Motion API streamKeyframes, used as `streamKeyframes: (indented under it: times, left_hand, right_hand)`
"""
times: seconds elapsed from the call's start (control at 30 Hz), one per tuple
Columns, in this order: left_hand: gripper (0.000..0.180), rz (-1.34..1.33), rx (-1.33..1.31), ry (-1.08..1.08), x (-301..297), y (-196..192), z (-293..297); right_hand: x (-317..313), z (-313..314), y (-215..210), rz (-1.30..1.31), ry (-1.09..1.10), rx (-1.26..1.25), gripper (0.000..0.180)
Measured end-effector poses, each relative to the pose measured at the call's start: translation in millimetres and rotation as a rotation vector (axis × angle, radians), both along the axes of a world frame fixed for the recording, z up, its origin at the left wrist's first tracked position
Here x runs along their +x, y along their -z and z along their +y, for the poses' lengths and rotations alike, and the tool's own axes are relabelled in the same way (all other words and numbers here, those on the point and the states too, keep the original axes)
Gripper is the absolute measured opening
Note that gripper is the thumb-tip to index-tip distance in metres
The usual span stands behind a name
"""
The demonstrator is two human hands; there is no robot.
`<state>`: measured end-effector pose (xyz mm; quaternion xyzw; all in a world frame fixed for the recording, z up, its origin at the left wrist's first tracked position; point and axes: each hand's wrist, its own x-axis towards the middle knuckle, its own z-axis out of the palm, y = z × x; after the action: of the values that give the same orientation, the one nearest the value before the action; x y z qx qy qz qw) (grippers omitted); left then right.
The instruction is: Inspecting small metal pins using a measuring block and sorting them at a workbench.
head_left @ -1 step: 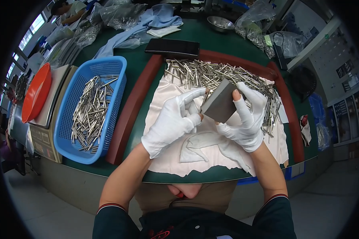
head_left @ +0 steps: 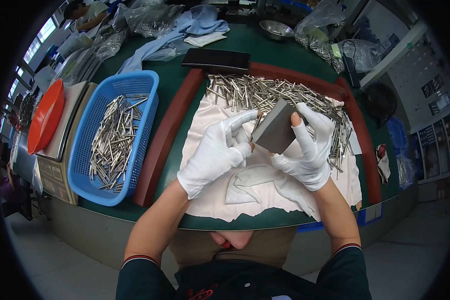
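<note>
In the head view, the block, grey and flat-sided, is held up between the two gloved hands, above the pale cloth. The right hand grips it from the right, one bare fingertip on its upper right and another near its lower corner. The left hand is on the block's other side, its fingers bent and their tips close to the left edge; whether they pinch a rod there cannot be told. The block tilts, its long axis seeming to run from lower left, by the left fingertips, to upper right. The right hand is the nearer, being in contact. Loose rods lie heaped beyond; the rag lies nearer the person.
</note>
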<state>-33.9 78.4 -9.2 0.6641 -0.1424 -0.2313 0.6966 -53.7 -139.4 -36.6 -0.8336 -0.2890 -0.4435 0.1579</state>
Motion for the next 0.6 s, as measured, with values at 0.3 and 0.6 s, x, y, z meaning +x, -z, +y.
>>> streamKeyframes:
  times: [0.3, 0.6]
  left_hand:
    - [0.059, -0.070, 0.088, -0.016, -1.3, -2.7, -1.8]
    - [0.063, 0.078, -0.185, -0.007, 5.0, 7.8, 3.0]
  right_hand:
    - [-2.6, -2.5, -4.4, 0.064, -0.011, -0.024, 0.086]
    - [3.1, -9.0, -0.4, -0.052, 0.038, -0.009, 0.082]
